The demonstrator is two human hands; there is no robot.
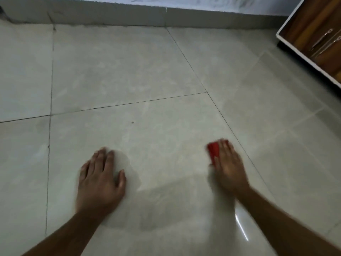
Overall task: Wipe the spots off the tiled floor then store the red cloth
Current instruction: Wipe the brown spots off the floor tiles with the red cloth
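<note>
The pale grey tiled floor (151, 74) fills the view. My right hand (228, 165) lies flat with straight fingers on the folded red cloth (213, 152) and presses it to the floor; only the cloth's left part shows beside my fingers. My left hand (101, 178) rests flat on the tile at the lower left, fingers straight, holding nothing. A small dark spot (132, 122) sits on the same tile, ahead of both hands and between them. Both hands are blurred.
A grey skirting and white wall (166, 8) run along the far edge of the floor. A wooden cabinet (317, 34) with a white frame and metal handles stands at the upper right. Dark grout lines cross the floor.
</note>
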